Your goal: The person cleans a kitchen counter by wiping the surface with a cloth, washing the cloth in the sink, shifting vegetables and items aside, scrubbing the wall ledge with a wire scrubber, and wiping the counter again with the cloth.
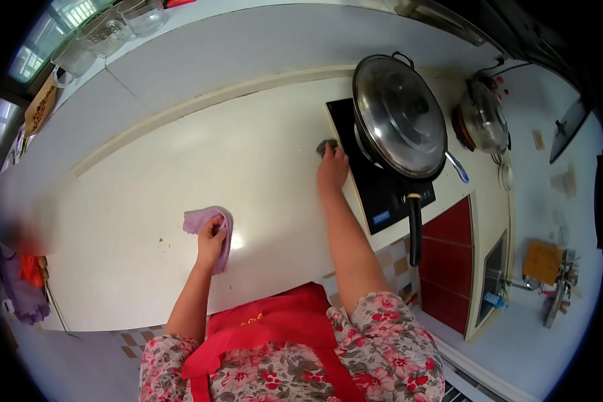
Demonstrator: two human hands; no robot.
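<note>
My left hand (pixel 211 242) is closed on a light purple cloth (pixel 225 258), which lies partly folded on the white countertop (pixel 137 201). Farther forward and to the right, my right hand (pixel 333 167) has its fingers closed on a dark grey-green scouring pad (pixel 325 145). The pad rests on the counter against the left edge of a black induction cooktop (pixel 375 197). On that cooktop stands a large frying pan with a domed metal lid (pixel 402 114). Its black handle (pixel 415 231) points toward me. A few dark crumbs (pixel 161 240) lie left of the cloth.
A second lidded pot (pixel 482 120) stands at the back right. Glass mugs (pixel 102 37) line the ledge at the upper left. A purple bundle (pixel 21 288) and a red bag (pixel 31 270) are at the far left. A wooden board (pixel 541 261) is at the far right.
</note>
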